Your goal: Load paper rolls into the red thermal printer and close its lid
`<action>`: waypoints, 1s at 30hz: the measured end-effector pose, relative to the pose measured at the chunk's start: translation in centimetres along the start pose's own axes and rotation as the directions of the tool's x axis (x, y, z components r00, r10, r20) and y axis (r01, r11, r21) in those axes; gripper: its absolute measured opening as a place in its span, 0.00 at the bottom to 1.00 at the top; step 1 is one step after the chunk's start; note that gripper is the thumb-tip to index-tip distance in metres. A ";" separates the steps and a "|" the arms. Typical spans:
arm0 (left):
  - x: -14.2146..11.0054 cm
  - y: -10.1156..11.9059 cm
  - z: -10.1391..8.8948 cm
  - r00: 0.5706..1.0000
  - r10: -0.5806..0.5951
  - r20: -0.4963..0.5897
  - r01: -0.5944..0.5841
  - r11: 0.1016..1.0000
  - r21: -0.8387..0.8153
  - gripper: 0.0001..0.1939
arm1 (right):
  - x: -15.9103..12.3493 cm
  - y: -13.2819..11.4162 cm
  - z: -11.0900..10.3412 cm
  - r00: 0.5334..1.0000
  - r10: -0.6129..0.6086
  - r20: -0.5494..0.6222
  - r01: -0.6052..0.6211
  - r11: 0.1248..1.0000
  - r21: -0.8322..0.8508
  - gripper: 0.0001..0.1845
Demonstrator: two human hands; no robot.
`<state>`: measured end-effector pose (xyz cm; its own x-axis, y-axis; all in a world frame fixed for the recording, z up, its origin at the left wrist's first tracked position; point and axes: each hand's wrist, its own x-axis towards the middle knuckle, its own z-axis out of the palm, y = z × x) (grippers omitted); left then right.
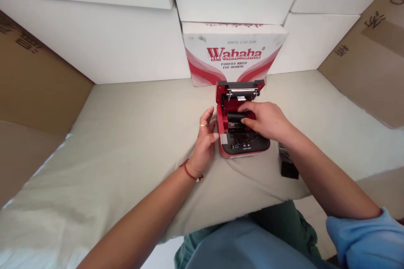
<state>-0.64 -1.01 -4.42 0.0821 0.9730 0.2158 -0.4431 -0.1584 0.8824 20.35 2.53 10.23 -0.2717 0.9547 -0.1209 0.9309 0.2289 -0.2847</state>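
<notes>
Gripping right end of black cylindrical roll (234, 117) between thumb and fingers: right hand (268, 121). Roll's long axis runs left-right inside open red-and-black boxy plastic device (233, 151) on beige cloth-covered tabletop (142, 122). Left hand (203, 147), loosely open, beside device's left wall.

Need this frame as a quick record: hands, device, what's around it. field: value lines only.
device: red and black, on the cloth
lid: raised
roll: black, inside the device
right hand: thumb and fingers around the roll's right end
left hand: open, at the device's left side; firm contact unclear
black box: on the cloth, right of the device, partly behind the right forearm
carton: upright behind the device, printed "Wahaha"
sides: brown cardboard, left and right
</notes>
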 end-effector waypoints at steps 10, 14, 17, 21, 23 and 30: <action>0.0 0.3 0.2 0.999 -0.029 0.015 0.030 1.000 -0.011 0.34 | 0.0 -0.1 -0.4 0.993 -0.092 0.067 0.100 0.988 -0.122 0.23; 0.0 0.4 0.3 0.999 -0.032 0.015 0.032 0.999 -0.025 0.32 | 0.2 -0.9 -0.8 0.992 -0.069 0.103 0.092 0.967 -0.239 0.19; 0.0 0.5 0.4 1.000 -0.029 0.010 0.029 0.999 -0.025 0.33 | 0.3 -1.5 -1.2 0.987 -0.064 0.146 0.104 0.954 -0.281 0.18; 0.0 0.7 0.6 1.000 -0.014 0.027 0.015 0.999 -0.046 0.37 | 0.7 -2.5 -1.5 0.980 -0.037 0.193 0.109 0.920 -0.378 0.18; -0.1 0.8 0.6 0.997 -0.006 0.078 0.008 0.999 -0.038 0.40 | 0.9 -2.9 -1.4 0.986 -0.004 0.169 0.075 0.907 -0.414 0.17; -0.1 0.0 0.2 0.991 -0.010 0.132 0.013 1.000 -0.024 0.46 | 0.9 -2.8 -1.0 0.992 0.012 0.124 0.042 0.905 -0.423 0.22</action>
<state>-0.43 -1.16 -4.35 0.2038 0.9437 0.2607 -0.4633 -0.1416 0.8748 17.71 2.93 11.93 -0.2888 0.9266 -0.2408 0.9344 0.3276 0.1398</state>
